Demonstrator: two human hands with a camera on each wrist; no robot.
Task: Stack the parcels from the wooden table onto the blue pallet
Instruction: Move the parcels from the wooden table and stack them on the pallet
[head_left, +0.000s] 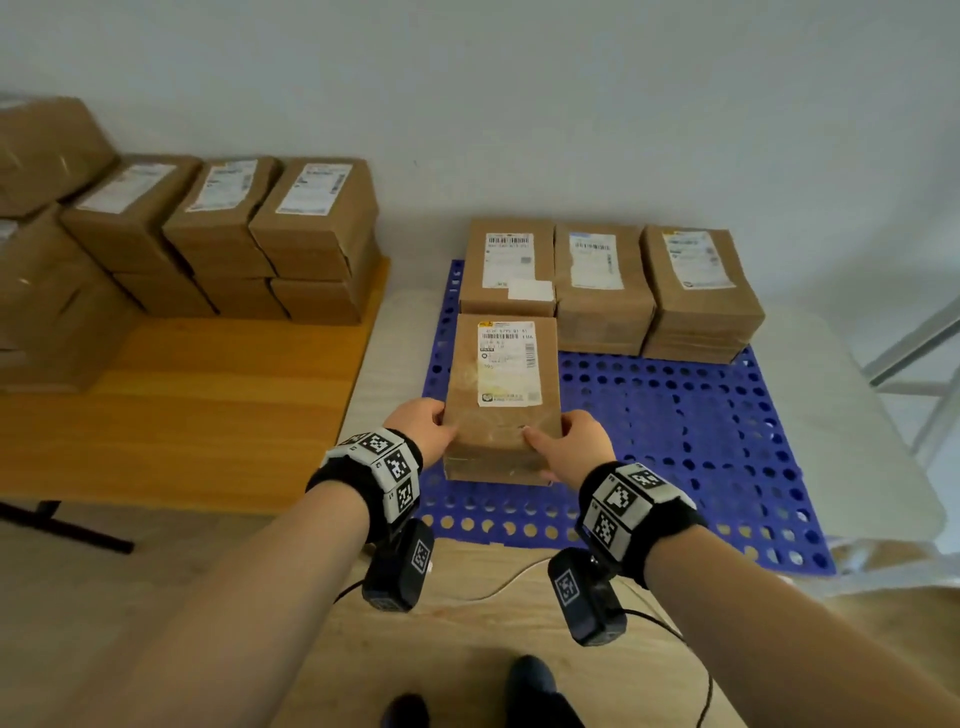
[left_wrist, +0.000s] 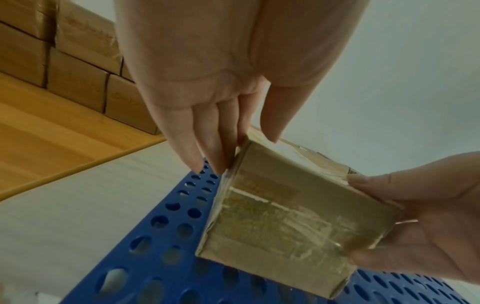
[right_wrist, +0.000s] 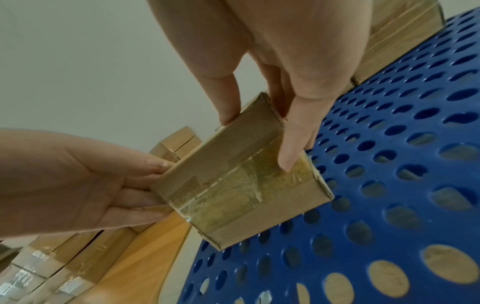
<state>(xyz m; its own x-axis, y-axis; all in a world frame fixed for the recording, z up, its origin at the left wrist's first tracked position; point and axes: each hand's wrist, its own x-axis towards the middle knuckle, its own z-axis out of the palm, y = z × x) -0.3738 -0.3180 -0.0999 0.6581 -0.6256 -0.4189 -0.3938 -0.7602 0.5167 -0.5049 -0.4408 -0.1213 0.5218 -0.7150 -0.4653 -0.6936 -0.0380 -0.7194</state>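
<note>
A brown parcel (head_left: 501, 395) (left_wrist: 285, 216) (right_wrist: 241, 185) with a white label lies lengthwise at the front left of the blue pallet (head_left: 701, 441) (left_wrist: 155, 257) (right_wrist: 389, 164). I cannot tell whether it rests on the pallet or hangs just above it. My left hand (head_left: 426, 426) (left_wrist: 241, 148) grips its near left corner, thumb on top and fingers down the side. My right hand (head_left: 566, 447) (right_wrist: 257, 144) grips the near right corner the same way. Three parcel stacks (head_left: 597, 286) line the pallet's back edge. Several more parcels (head_left: 311, 228) stay piled on the wooden table (head_left: 208, 405).
The pallet lies on a pale table (head_left: 857, 441) whose right edge shows. A metal frame (head_left: 914, 353) stands at the far right. Cables (head_left: 519, 577) trail over the floor near my feet (head_left: 535, 686). The pallet's right and front areas hold no parcels.
</note>
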